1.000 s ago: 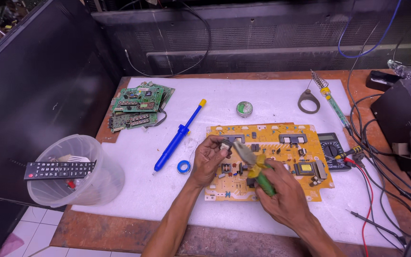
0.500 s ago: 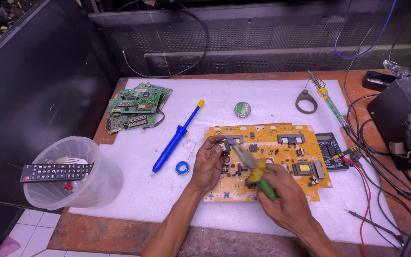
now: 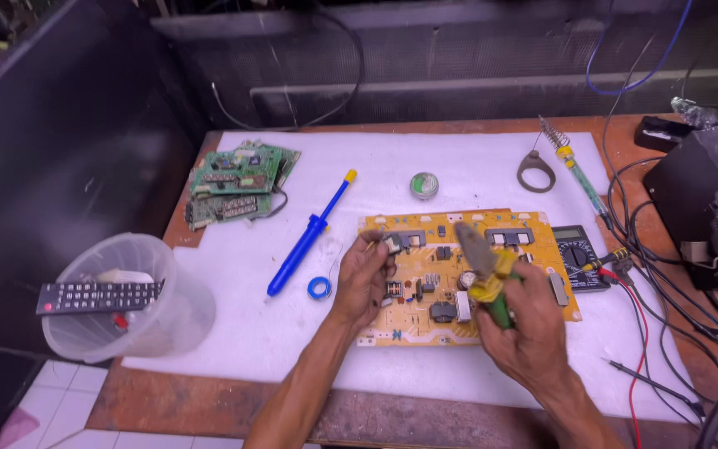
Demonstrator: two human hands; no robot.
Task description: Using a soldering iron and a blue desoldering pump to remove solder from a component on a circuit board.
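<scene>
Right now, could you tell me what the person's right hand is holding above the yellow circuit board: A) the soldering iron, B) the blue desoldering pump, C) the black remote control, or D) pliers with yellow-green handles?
D: the right hand grips pliers with yellow-green handles over the yellow circuit board, while the blue desoldering pump lies on the white mat.

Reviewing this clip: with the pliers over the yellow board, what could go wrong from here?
1. The right hand holds the pliers above the yellow circuit board; a slip could hit the parts that stand up beneath.
2. The left hand rests only on the board's left side, so the board might shift on the white mat.
3. Red and black test leads lie beside the right wrist and could snag.
</scene>
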